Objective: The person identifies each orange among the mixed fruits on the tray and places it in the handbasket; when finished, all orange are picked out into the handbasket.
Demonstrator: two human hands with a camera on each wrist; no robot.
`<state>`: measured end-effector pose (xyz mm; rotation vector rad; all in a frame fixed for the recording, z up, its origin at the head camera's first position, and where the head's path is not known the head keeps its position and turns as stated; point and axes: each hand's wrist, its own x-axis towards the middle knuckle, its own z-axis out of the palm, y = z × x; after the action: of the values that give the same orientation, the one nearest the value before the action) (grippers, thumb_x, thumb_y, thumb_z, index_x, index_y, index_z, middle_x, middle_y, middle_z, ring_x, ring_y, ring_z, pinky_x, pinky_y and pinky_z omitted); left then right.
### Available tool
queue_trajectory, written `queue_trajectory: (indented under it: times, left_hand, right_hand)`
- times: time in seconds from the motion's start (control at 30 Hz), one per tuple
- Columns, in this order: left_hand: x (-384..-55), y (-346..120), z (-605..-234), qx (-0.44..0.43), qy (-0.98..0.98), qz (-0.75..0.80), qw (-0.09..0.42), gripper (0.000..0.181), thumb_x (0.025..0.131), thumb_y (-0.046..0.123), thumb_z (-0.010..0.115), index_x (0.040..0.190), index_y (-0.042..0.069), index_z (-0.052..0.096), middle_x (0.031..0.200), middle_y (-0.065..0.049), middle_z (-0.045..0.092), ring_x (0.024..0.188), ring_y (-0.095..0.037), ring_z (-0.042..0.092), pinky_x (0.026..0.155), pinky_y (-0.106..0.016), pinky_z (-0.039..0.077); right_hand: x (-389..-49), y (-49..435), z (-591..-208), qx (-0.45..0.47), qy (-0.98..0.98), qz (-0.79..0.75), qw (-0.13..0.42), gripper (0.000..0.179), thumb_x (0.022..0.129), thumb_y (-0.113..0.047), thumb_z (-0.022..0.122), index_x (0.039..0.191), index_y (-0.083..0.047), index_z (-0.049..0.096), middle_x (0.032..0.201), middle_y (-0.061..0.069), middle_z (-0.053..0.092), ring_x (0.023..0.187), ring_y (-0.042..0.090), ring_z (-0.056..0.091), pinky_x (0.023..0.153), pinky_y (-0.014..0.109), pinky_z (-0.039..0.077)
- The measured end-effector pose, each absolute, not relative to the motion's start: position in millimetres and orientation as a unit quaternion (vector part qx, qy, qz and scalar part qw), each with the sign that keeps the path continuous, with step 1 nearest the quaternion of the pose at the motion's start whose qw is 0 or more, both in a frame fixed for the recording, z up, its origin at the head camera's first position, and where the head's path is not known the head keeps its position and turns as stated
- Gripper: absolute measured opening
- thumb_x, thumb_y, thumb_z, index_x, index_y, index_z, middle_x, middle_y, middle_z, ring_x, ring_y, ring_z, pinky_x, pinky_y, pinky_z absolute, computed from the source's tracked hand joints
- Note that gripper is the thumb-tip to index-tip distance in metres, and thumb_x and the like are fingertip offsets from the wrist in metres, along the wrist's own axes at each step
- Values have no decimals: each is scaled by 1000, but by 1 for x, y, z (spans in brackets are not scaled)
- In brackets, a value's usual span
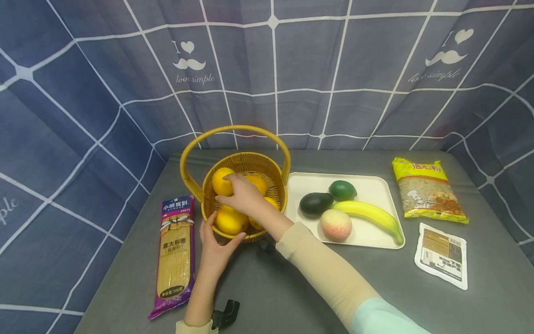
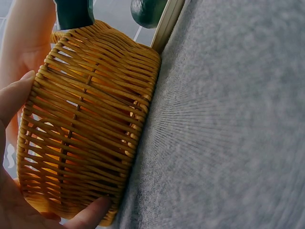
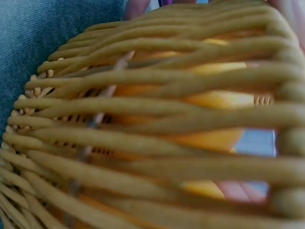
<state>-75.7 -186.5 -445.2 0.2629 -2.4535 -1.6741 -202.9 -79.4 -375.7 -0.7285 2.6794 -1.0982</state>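
Note:
A wicker basket [image 1: 246,162] with a tall arched handle stands on the table and holds several yellow-orange fruits. My right hand [image 1: 243,192] reaches in over its near right side, with fingers and thumb around a round yellow-orange fruit [image 1: 221,182] at the left. Below that lies another yellow-orange fruit [image 1: 231,221], by the near rim. My left hand [image 1: 214,246] grips the basket's near left side; its fingertips [image 2: 97,210] rest against the weave in the left wrist view. In the right wrist view the basket's weave [image 3: 143,109] covers most of the right hand.
Right of the basket, a white tray [image 1: 294,182] carries a banana [image 1: 367,213], a peach [image 1: 336,225], an avocado [image 1: 315,204] and a green fruit [image 1: 343,190]. A pasta packet [image 1: 177,250] lies at left; a yellow bag [image 1: 429,190] and a white-edged pouch [image 1: 442,255] lie at right.

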Motion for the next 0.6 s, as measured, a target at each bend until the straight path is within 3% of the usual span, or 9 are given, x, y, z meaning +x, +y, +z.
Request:
queue_trajectory:
  times: [0.27, 0.6]
  left_hand:
    - [-78, -187, -447, 100, -823, -554, 74, 88, 83, 27, 77, 150, 14, 22, 157, -19, -9, 142, -41, 8, 100, -55, 38]
    - [-85, -182, -446, 97, -836, -536, 64, 90, 82, 34, 77, 150, 15, 22, 157, -20, -6, 141, -44, 10, 105, -65, 23]
  right_hand:
    - [-200, -68, -375, -253, 881, -393, 80, 67, 88, -41, 68, 142, -8, 45, 144, 10, 45, 129, 25, 45, 104, 37, 39]
    - [-175, -15, -355, -229, 839, -492, 47, 65, 88, -46, 67, 141, -16, 47, 140, 2, 50, 112, 25, 58, 91, 37, 49]
